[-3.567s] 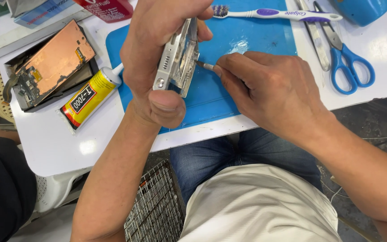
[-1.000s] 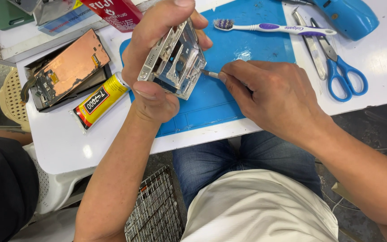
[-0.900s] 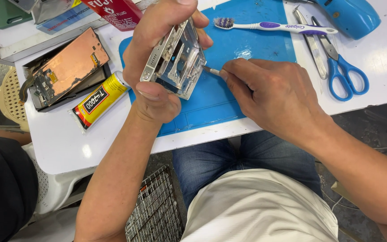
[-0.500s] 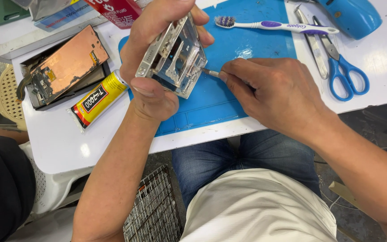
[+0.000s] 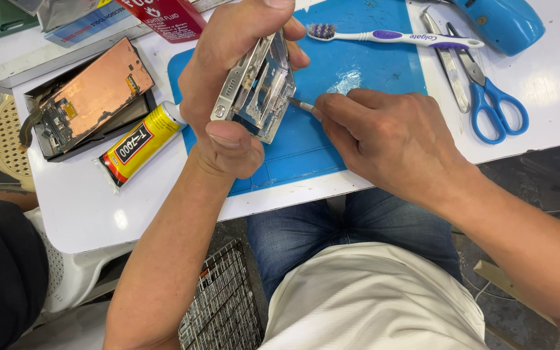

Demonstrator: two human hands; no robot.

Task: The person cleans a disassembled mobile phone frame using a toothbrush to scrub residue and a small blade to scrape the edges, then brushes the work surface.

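My left hand [image 5: 228,97] grips the metal phone frame [image 5: 257,87] at upper centre, tilted on edge so its open inside faces my right hand [image 5: 390,139], which pinches a thin metal tool [image 5: 303,105] with its tip at the frame (touching, I think). The yellow glue tube [image 5: 139,144] lies at left; a red can [image 5: 163,16] sits at the top edge.

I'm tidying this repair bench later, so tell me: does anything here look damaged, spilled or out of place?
Two things stand out. A shiny wet-looking smear sits on the blue work mat, like spilled liquid or glue. And the copper-backed phone screen panel lies askew across its dark tray, a loose flex cable curling off its left end.
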